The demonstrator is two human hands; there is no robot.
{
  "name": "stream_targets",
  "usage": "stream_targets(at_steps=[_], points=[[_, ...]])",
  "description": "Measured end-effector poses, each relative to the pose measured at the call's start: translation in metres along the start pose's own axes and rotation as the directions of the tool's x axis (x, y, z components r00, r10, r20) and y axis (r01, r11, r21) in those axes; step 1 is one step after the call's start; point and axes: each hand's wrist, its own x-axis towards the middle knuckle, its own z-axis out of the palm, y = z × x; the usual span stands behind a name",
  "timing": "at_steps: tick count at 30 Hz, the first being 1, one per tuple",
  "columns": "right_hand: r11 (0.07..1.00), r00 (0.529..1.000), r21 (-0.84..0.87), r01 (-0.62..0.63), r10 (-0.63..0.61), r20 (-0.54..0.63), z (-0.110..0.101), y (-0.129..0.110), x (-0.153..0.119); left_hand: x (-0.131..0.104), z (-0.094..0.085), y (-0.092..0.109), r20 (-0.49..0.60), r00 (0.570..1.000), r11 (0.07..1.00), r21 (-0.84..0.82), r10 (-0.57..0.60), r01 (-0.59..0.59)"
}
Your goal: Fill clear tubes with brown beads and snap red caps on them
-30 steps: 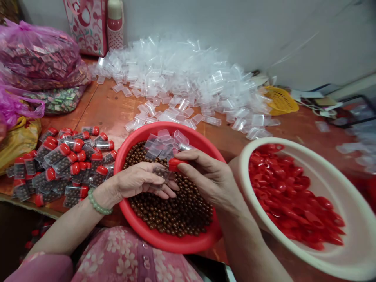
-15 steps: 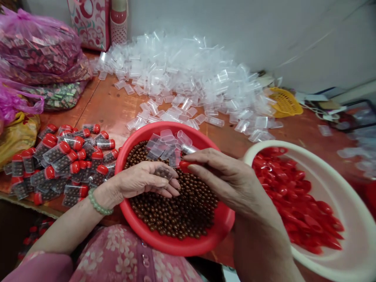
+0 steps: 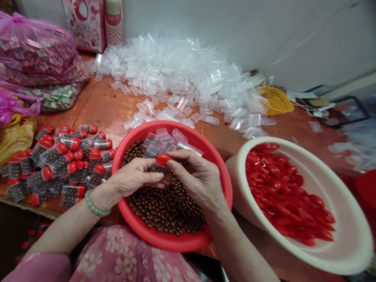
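My left hand (image 3: pixel 141 178) is closed around a small clear plastic container (image 3: pixel 155 167), largely covered by the fingers. My right hand (image 3: pixel 195 172) pinches a red cap (image 3: pixel 163 159) against the container's mouth; whether it is pressed fully on cannot be made out. Both hands are over a red basin (image 3: pixel 223 184) holding many brown round balls (image 3: pixel 164 215). Several open clear containers (image 3: pixel 163 135) lie on the balls at the basin's far side. More red caps (image 3: pixel 288 196) fill part of a tilted cream-white basin (image 3: pixel 349 231) to the right.
Capped containers filled with dark balls (image 3: pixel 64 160) are heaped on the wooden table (image 3: pixel 96 103) at left. A large pile of clear containers (image 3: pixel 182 74) lies along the wall. Pink plastic bags (image 3: pixel 38 51) stand at back left, a yellow basket (image 3: pixel 276 100) at back right.
My right hand has moved left, bringing the red cap onto the container in my left hand. The left hand's fingers have closed further around the container. The whole view has shifted slightly.
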Motion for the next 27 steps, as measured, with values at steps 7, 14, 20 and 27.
stream_targets(at_steps=[7,14,20,27], points=[[0.966,0.990,-0.217,0.141,-0.139,0.022,0.005,0.001,-0.003,0.000,0.001,-0.003,-0.028,0.998,0.993,0.106,0.059,-0.056],[0.849,0.941,-0.408,0.336,-0.283,0.188,0.007,0.015,-0.006,0.001,0.000,-0.006,-0.034,0.998,0.997,-0.050,0.054,-0.056],[0.998,0.996,-0.056,-0.005,0.010,0.087,0.007,0.013,-0.001,0.001,0.002,-0.001,-0.022,0.991,0.989,0.075,0.131,-0.129],[0.912,0.956,0.315,-0.263,0.291,-0.045,0.016,-0.002,0.006,0.005,0.006,0.004,-0.052,0.994,0.979,0.185,0.093,-0.082]])
